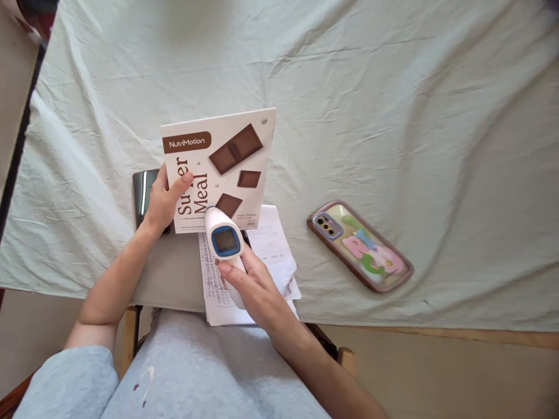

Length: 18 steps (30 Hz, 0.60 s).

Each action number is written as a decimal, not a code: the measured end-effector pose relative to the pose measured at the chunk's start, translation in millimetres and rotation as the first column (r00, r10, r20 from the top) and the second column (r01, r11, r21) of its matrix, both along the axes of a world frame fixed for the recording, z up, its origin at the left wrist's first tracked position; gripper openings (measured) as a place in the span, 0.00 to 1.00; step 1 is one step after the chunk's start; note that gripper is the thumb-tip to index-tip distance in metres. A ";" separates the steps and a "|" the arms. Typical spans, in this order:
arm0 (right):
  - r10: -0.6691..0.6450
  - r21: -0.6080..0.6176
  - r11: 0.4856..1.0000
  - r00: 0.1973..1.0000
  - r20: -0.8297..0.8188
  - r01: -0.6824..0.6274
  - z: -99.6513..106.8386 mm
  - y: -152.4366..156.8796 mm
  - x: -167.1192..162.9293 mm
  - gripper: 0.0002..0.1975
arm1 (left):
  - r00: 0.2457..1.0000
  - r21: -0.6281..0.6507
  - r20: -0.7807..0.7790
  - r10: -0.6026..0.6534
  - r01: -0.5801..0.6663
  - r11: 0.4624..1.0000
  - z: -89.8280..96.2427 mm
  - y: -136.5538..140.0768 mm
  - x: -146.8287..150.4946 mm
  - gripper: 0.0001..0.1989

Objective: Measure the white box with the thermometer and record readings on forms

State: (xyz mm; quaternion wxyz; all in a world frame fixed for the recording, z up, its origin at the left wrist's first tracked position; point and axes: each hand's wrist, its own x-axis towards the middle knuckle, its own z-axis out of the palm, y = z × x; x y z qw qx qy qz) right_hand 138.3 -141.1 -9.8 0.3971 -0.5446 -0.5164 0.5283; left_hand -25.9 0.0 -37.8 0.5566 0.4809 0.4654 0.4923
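The left grip (163,201) pinches the near-left edge of a NutriMotion box (218,170), its thumb hiding letters of the title. Behind that grip a glossy dark object (145,189) is mostly covered; I can't make out what it is. The right grip (254,285) wraps an infrared thermometer's (227,259) handle, the head just beyond it overlapping the box, its display (226,241) unreadable from here. Papers (274,233) lie beneath, partly hidden.

1. The single, head-worn view looks forward and steeply down.
2. It sits near, above the surface (437,116), which fills most of the frame.
3. The wearer's lap (205,372) shows along the bottom.
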 end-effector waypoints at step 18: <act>0.017 -0.195 0.979 0.974 -0.225 -0.062 2.5 -0.8 -3.6 0.15 | 0.999 0.048 0.020 -0.030 0.029 0.998 -3.5 1.5 1.2 0.29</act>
